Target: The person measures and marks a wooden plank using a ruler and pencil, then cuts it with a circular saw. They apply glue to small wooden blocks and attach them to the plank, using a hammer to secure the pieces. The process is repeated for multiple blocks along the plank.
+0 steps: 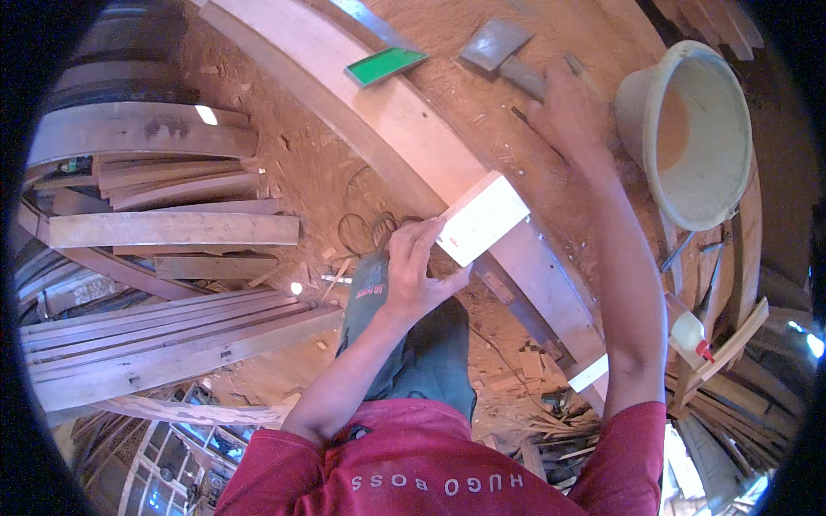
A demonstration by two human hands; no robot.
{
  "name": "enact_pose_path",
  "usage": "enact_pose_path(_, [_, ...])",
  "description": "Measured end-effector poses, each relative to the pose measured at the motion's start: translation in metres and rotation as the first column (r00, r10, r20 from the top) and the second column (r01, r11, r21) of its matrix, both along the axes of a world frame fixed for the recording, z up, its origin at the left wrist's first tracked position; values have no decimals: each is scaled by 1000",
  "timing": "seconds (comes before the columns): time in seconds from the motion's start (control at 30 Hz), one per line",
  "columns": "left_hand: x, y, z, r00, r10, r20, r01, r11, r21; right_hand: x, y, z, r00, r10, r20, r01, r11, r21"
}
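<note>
My left hand (416, 273) grips a short pale wooden block (486, 219) by its near end, fingers on one side and thumb on the other. The block rests across a long wooden beam (404, 129) that runs diagonally in front of me. Beyond the beam, to the right, my right hand (575, 116) is closed around the handle of a mallet (496, 47) with a broad grey head. A thin dark stick (523, 115) shows beside that hand; whether the fingers touch it is unclear. Farther along the beam lies a green rectangular object (385, 66) with a pale rim.
A large pale bucket (699, 136) stands at right. Stacked planks (172, 230) fill the left side. A white bottle with a red cap (691, 334) is at lower right, near more timber. Sawdust and wood scraps (525, 365) cover the ground.
</note>
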State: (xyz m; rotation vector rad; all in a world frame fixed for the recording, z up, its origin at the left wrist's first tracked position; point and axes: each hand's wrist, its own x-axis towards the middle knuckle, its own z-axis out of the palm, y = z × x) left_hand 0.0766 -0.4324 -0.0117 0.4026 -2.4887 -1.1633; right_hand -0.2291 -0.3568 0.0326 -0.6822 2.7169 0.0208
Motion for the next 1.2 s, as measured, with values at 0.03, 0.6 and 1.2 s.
enact_pose_path(0.03, [-6, 0, 4, 998, 36, -50, -35, 999, 26, 8, 0, 16, 999, -28, -14, 27, 995, -95])
enact_pose_path(0.6, [-7, -8, 0, 999, 23, -50, -18, 995, 96, 188, 117, 54, 851, -477, 221, 496, 589, -638])
enact_pose_path(1.2, [-8, -6, 0, 999, 13, -35, -11, 999, 41, 238, 109, 40, 988, -137, -67, 77, 829, -554])
